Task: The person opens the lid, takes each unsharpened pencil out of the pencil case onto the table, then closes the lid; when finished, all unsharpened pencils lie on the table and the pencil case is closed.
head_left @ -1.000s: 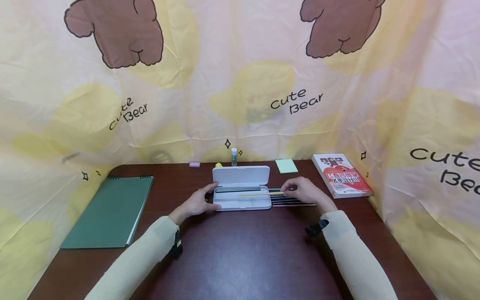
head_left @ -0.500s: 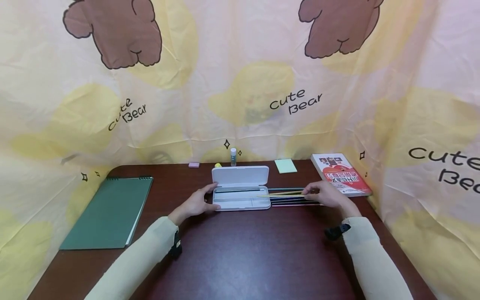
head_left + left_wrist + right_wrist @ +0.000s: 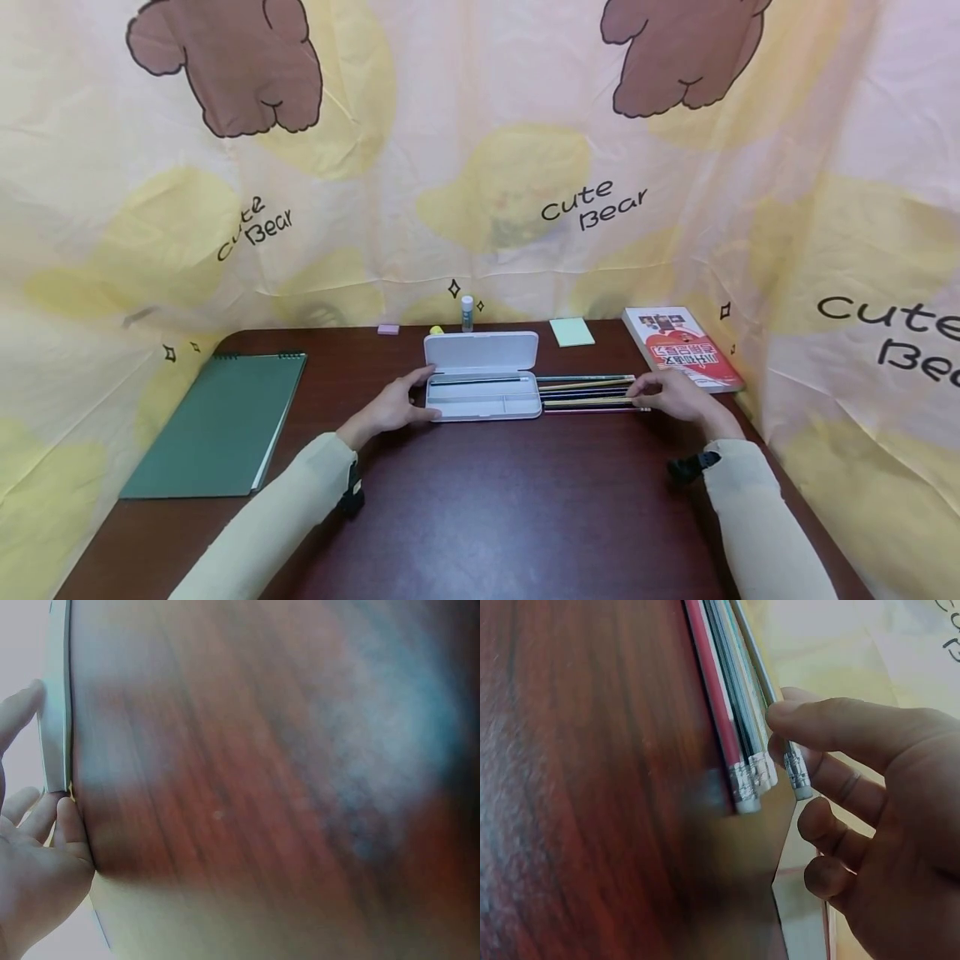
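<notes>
Far left on the dark wooden bench [image 3: 480, 517]: a green spiral notebook [image 3: 221, 421], lying flat, well apart from everything else. Toward the middle: left hand [image 3: 393, 406] resting against the left end of a white pencil case [image 3: 483, 379], fingers relaxed and straight, not curled round it. Case open, lid tipped back, one dark pencil in the far slot of the tray. Just right of the case, touching its end: a row of pencils [image 3: 588, 392] laid side by side, lengthwise across the bench, yellow, black, green and red among them. At their right end: right hand [image 3: 675, 393], thumb and fingertips pinching one pencil.

Seen only from the right wrist: silver ferrules and pale erasers at the pencil ends [image 3: 750, 780], and the pinched pencil [image 3: 776, 712] held a little apart from the rest, thumb on top, fingers of the right hand [image 3: 870, 817] curled beneath. Seen only from the left wrist, blurred: thumb and fingers of the left hand [image 3: 37, 877] flat against the case's white edge [image 3: 56, 712].

Behind the case, by the bear-printed cloth [image 3: 480, 150]: a pink eraser [image 3: 388, 329], something small and yellow [image 3: 437, 330], a small bottle [image 3: 467, 313], a green sticky-note pad [image 3: 572, 332]. Far right: a red-and-white book [image 3: 681, 348], just beyond the right hand.
</notes>
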Tool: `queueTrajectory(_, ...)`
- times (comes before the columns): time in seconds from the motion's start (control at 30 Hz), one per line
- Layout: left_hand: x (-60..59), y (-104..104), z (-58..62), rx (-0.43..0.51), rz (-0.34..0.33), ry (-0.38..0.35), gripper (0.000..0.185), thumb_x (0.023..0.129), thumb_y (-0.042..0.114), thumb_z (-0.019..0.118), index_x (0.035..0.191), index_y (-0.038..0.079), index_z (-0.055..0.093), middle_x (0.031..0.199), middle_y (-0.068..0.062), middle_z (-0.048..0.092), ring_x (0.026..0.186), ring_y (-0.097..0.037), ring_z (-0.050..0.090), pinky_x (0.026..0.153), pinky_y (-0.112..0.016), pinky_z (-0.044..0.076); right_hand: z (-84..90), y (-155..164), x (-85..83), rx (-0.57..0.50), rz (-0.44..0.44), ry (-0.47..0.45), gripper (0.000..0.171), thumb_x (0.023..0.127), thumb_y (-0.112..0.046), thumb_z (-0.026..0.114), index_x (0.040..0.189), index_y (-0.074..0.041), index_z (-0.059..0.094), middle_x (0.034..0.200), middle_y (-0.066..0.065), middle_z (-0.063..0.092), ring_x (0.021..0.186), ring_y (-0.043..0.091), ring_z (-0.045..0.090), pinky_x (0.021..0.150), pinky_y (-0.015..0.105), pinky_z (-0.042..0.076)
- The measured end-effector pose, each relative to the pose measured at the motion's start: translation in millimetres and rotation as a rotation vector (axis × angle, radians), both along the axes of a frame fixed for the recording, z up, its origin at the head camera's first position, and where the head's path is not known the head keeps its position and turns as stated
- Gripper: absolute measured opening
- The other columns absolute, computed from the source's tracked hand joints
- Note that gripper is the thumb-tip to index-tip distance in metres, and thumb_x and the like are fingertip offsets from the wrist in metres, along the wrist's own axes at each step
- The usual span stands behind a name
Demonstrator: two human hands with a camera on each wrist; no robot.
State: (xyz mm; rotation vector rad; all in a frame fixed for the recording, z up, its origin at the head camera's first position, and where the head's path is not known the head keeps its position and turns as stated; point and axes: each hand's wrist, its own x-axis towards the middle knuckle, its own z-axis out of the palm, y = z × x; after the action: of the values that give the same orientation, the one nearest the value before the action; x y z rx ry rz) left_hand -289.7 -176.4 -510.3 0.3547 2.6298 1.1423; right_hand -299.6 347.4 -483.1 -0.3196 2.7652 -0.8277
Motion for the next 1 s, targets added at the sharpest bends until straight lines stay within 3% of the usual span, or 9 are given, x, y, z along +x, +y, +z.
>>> queueTrajectory(0.63, -3.8, -1, -3.3, 0.0, -0.011, -0.001, 0.093, 0.079, 0.04, 0.084, 0.156, 0.029, 0.033, 0.155, -0.011, 0.044, 0.142, -0.028, 0.04, 0.119, -0.056, 0.028, -7.3, -1, -5.0, -0.011, -0.068, -0.07, 0.018, 0.09, -0.023, 0.074, 0.108, -0.019, 0.076, 0.118, 0.013, 0.069, 0.109, 0.031, 0.053, 0.093, 0.051, 0.042)
queueTrajectory(1.0, -2.2, -1, -5.5, -0.004, -0.013, 0.011, 0.094, 0.078, 0.042, 0.084, 0.156, 0.027, 0.034, 0.153, -0.012, 0.046, 0.142, -0.029, 0.041, 0.119, -0.054, 0.029, -1.4, -16, -4.7, -0.021, -0.029, -0.007, 0.022, 0.093, -0.027, 0.071, 0.113, -0.019, 0.074, 0.115, 0.008, 0.07, 0.101, 0.026, 0.055, 0.082, 0.037, 0.046)
